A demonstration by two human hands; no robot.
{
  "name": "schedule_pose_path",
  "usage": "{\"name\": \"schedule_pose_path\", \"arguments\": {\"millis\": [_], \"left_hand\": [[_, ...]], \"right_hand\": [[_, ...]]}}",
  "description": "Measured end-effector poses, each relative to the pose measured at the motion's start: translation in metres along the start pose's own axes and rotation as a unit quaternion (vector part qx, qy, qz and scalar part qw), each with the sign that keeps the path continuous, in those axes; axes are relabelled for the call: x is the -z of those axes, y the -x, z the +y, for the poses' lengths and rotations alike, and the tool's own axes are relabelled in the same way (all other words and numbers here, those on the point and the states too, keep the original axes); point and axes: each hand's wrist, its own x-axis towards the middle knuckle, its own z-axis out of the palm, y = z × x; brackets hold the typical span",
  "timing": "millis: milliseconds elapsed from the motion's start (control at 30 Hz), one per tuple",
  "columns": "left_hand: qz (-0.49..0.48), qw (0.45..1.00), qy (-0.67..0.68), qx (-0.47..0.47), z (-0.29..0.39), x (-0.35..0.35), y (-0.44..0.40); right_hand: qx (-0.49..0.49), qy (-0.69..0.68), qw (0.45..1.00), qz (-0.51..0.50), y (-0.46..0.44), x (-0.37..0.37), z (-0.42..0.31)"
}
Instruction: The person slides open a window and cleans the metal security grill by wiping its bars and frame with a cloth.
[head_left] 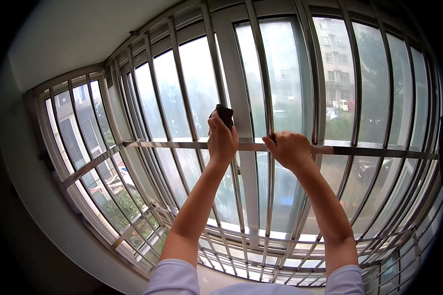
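Observation:
My left hand (222, 140) is raised and closed around a small black pad (225, 115); whether it is a sponge or a folded cloth, I cannot make out. The pad is against an upright metal bar (213, 54) of the window grille, just above the horizontal rail. To the right, my right hand (291, 148) is closed at another upright bar (261, 64), where it meets the horizontal rail (349, 150). Its curled fingers are mostly hidden behind the back of the hand.
Window panes (275, 64) in wide frames lie behind the bars. On the left, a side section of the grille (86, 123) meets a wall (15, 147). Lower down, more bars (275, 260) form a ledge. Outside are a building (337, 59), trees and vehicles.

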Motion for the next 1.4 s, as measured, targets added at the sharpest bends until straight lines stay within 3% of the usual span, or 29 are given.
{"name": "schedule_pose_path", "arguments": {"millis": [167,233,367,433,500,633,700,767,833,900,933,967,1000,1067,1100,1133,1233,1267,1300,1400], "left_hand": [[-0.009,0.974,-0.177,-0.144,-0.001,0.013,0.023],[-0.001,0.969,-0.194,-0.152,0.004,0.018,0.008],[0.177,0.933,-0.237,-0.206,0.025,0.026,-0.066],[0.196,0.936,-0.222,-0.191,0.043,0.015,-0.112],[0.279,0.897,-0.242,-0.244,0.065,-0.002,-0.158],[0.303,0.844,-0.274,-0.348,0.091,-0.031,-0.222],[0.290,0.872,-0.267,-0.289,0.102,-0.039,-0.241],[0.292,0.934,-0.178,-0.109,0.100,-0.054,-0.270],[0.297,0.943,-0.148,0.012,0.108,-0.056,-0.284],[0.283,0.940,-0.187,0.034,0.113,-0.063,-0.291],[0.248,0.967,-0.048,0.043,0.122,-0.055,-0.281],[0.245,0.967,-0.050,0.042,0.114,-0.071,-0.286],[0.263,0.954,0.021,-0.143,0.098,-0.101,-0.302],[0.275,0.884,-0.013,-0.377,0.113,-0.093,-0.288],[0.276,0.854,-0.117,-0.425,0.136,-0.068,-0.263],[0.272,0.822,-0.093,-0.492,0.137,-0.068,-0.268],[0.272,0.792,-0.092,-0.538,0.131,-0.059,-0.282],[0.273,0.793,-0.093,-0.536,0.123,-0.058,-0.281],[0.259,0.853,-0.096,-0.443,0.111,-0.056,-0.279],[0.280,0.917,-0.121,-0.257,0.093,-0.051,-0.275]], "right_hand": [[0.010,-0.017,0.999,0.049,0.001,-0.004,0.001],[0.016,-0.007,0.998,0.053,0.002,-0.005,0.001],[0.021,-0.016,0.997,0.066,0.003,-0.008,0.002],[0.028,-0.024,0.997,0.074,0.003,-0.008,0.003],[0.036,-0.026,0.996,0.081,0.002,-0.009,0.004],[0.042,-0.009,0.997,0.069,0.002,-0.011,0.006],[0.048,-0.016,0.996,0.076,0.002,-0.010,0.006],[0.052,-0.015,0.995,0.079,0.002,-0.012,0.007],[0.064,-0.026,0.994,0.084,0.001,-0.013,0.008],[0.066,-0.022,0.992,0.103,0.000,-0.015,0.008],[0.060,-0.016,0.994,0.088,0.000,-0.013,0.007],[0.059,-0.019,0.994,0.086,0.002,-0.013,0.006],[0.058,-0.017,0.994,0.086,0.002,-0.013,0.006],[0.063,-0.013,0.994,0.090,-0.001,-0.011,0.006],[0.061,-0.015,0.994,0.089,-0.001,-0.009,0.006],[0.058,-0.019,0.995,0.085,0.000,-0.008,0.005],[0.070,-0.018,0.993,0.095,0.001,-0.009,0.007],[0.069,-0.016,0.993,0.090,0.002,-0.007,0.006],[0.071,-0.015,0.993,0.089,0.003,-0.007,0.006],[0.076,-0.021,0.992,0.100,0.001,-0.006,0.008]]}}
